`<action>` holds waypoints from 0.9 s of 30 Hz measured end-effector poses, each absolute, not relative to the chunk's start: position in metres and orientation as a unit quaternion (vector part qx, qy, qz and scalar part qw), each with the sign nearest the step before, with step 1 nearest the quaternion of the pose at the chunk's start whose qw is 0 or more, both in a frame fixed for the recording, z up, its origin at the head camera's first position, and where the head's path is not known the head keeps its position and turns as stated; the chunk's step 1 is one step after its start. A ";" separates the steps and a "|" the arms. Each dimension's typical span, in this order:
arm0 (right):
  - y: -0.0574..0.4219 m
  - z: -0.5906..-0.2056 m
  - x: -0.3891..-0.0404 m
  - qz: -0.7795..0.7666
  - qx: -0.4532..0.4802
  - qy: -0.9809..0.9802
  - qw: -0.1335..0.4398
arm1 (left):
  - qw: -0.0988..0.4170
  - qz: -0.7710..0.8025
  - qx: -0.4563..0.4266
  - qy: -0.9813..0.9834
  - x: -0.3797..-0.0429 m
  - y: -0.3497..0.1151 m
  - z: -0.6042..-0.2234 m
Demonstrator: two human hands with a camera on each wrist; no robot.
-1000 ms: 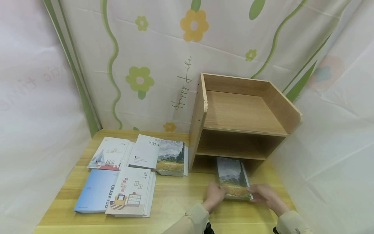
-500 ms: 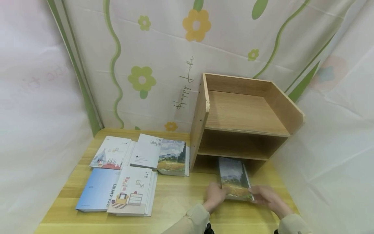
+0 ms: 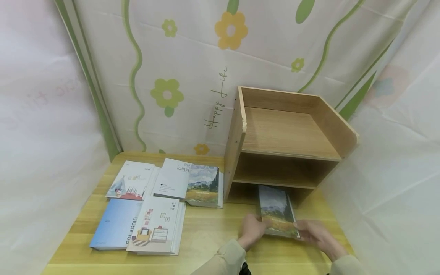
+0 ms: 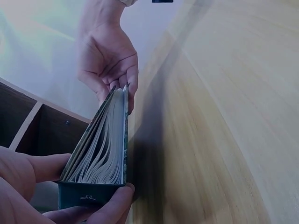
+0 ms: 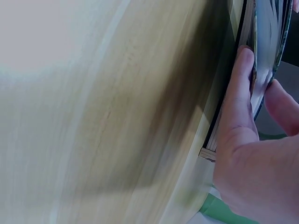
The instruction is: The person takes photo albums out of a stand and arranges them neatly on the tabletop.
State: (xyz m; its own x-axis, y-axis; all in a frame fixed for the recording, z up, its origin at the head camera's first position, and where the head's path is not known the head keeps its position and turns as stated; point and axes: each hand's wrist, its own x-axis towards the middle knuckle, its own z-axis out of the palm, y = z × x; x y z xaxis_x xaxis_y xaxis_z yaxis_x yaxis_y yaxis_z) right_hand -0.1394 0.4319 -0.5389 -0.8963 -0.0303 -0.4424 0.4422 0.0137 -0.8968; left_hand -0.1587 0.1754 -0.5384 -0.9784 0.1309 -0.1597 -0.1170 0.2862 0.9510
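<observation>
A photo album (image 3: 276, 210) with a painted landscape cover lies partly inside the bottom compartment of the wooden shelf (image 3: 288, 131), its near end sticking out over the table. My left hand (image 3: 252, 231) grips its left side; in the left wrist view the thumb (image 4: 51, 166) is on the upper cover and fingers are underneath, at the dark green spine. On the opposite side my right hand (image 3: 316, 235) pinches the page edge between thumb (image 5: 280, 102) and fingers (image 5: 240, 88). White pages (image 4: 105, 154) fan slightly between the covers. The album's far end is hidden in shadow under the shelf board.
Several other albums lie on the left of the wooden table (image 3: 206, 236): a blue one (image 3: 115, 225), white illustrated ones such as the one with furniture (image 3: 156, 229), and another landscape album (image 3: 203, 185) beside the shelf. Fabric curtains (image 3: 192, 76) enclose the back and sides.
The album and both hands have shifted very slightly right and toward me over the last half second. Earlier, the whole head view shifted a little. The grip looks the same.
</observation>
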 end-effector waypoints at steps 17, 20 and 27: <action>0.428 -0.543 -0.135 -0.705 0.143 0.672 0.177 | 0.106 0.626 0.017 0.772 -0.157 0.165 -0.532; 0.427 -0.542 -0.134 -0.712 0.137 0.663 0.186 | 0.108 0.622 0.026 0.775 -0.155 0.162 -0.529; 0.423 -0.540 -0.130 -0.728 0.128 0.643 0.201 | 0.107 0.625 0.038 0.772 -0.154 0.157 -0.530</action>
